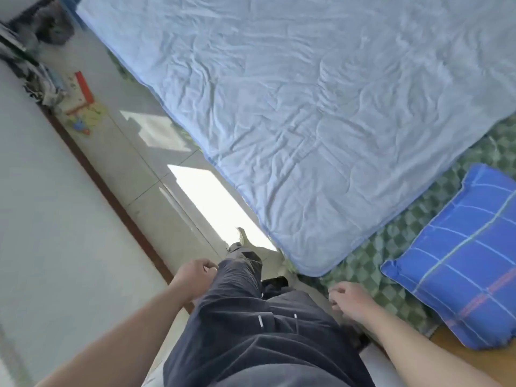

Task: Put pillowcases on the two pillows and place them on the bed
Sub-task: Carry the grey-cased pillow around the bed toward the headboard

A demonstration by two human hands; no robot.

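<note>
Pillow (458, 255), cased in smooth blue checked cotton, lies plump on the bed's (396, 233) green checked sheet, near a wrinkled quilted light-blue blanket (293, 107). Left hand (195, 275) and right hand (349, 300) hang loosely curled and empty, likely between steps. No second pillow visible.

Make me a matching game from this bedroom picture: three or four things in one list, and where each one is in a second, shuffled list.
Things:
1. light blue quilted blanket
2. dark blue checked pillow
3. left hand
4. colourful printed sheet

Places:
A. on the floor by the wall
B. beside the dark trouser leg
C. on the green checked bedsheet, at the right edge
D. spread across the bed

Pairs: 1-D, 2-C, 3-B, 4-A
</note>
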